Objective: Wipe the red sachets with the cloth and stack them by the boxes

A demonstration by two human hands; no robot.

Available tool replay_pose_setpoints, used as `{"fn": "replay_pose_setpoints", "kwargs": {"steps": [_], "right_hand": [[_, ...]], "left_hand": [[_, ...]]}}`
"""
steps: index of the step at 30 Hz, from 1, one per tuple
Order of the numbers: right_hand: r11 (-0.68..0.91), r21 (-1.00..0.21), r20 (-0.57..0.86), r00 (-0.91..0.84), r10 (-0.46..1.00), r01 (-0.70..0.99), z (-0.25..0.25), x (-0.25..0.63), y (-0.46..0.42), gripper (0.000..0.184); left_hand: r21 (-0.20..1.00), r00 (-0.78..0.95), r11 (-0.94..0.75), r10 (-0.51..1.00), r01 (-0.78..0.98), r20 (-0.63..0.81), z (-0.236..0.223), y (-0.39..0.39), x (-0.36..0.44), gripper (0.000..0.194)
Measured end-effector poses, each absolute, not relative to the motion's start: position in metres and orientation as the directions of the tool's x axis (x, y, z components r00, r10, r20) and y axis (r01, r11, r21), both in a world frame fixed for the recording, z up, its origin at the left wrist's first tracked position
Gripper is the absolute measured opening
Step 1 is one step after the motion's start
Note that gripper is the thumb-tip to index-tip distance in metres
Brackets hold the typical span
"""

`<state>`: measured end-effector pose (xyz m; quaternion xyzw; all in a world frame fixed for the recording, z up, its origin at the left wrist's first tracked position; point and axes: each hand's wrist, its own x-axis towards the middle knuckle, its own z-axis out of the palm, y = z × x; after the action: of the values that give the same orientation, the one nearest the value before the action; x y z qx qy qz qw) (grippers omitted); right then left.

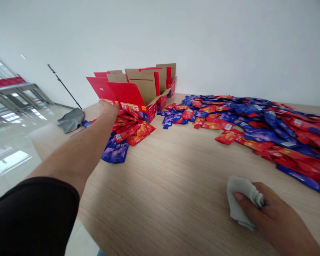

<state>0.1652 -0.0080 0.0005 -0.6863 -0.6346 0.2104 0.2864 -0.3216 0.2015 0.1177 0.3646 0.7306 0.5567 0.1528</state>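
While your right hand [272, 209] is closed around a folded, pale grey cloth [242, 202], thumb across the folds, over the near right part of the light wood-grain bench [181, 177], your left arm reaches far out across the other side in a short black sleeve [34, 209]. Your left hand [108, 106] is at the far end of that reach, just beside a small pile of flat, glossy red and blue pouches [126, 131] and in front of the boxes; its fingers are too hidden for you to tell whether they grip anything. At the near edge of that pile, blue pouches with purple print lie flat on the bench.

Directly behind the pile you have a cluster of red cardboard boxes [148, 87], their flaps raised and showing brown inner faces. To the left of your left hand, a crumpled dark grey cloth [72, 120] lies near the bench's end. On your right, a long, broad heap of red and blue pouches [256, 117] spreads along the white wall [216, 42]. Beyond the bench's left end, a thin black pole [64, 85] slants in front of the wall.
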Motion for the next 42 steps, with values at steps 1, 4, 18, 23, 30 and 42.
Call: {"fn": "replay_pose_setpoints", "kwargs": {"steps": [1, 4, 18, 23, 30, 42], "right_hand": [[-0.019, -0.659, 0.080, 0.096, 0.992, 0.752, 0.002, 0.164, -0.008, 0.028], [0.041, -0.648, 0.117, 0.046, 0.992, 0.761, 0.004, 0.163, -0.007, 0.025], [0.208, -0.654, 0.194, -0.105, 0.975, 0.727, 0.006, 0.164, 0.000, 0.007], [0.226, -0.678, 0.211, -0.109, 0.971, 0.700, 0.006, 0.162, 0.001, 0.009], [0.247, -0.693, 0.217, -0.131, 0.967, 0.678, 0.005, 0.161, 0.002, 0.005], [0.479, -0.552, 0.574, -0.106, 0.812, 0.683, 0.031, 0.169, -0.011, 0.014]], "left_hand": [[0.892, -0.695, 0.114, 0.672, 0.437, 0.254, 0.118, 0.199, -0.318, 0.038], [0.769, -0.557, 0.091, 0.744, 0.633, 0.370, 0.111, 0.193, -0.287, 0.026], [0.571, 0.245, -0.238, 0.967, 0.786, 0.066, 0.019, 0.206, 0.045, 0.055], [0.542, 0.153, -0.096, 0.986, 0.835, -0.061, 0.017, 0.245, 0.090, 0.065], [0.696, 0.135, 0.011, 0.979, 0.718, -0.155, 0.024, 0.235, 0.071, 0.036], [0.860, 0.439, 0.425, 0.854, -0.283, -0.277, 0.022, 0.036, -0.004, 0.022]]}}
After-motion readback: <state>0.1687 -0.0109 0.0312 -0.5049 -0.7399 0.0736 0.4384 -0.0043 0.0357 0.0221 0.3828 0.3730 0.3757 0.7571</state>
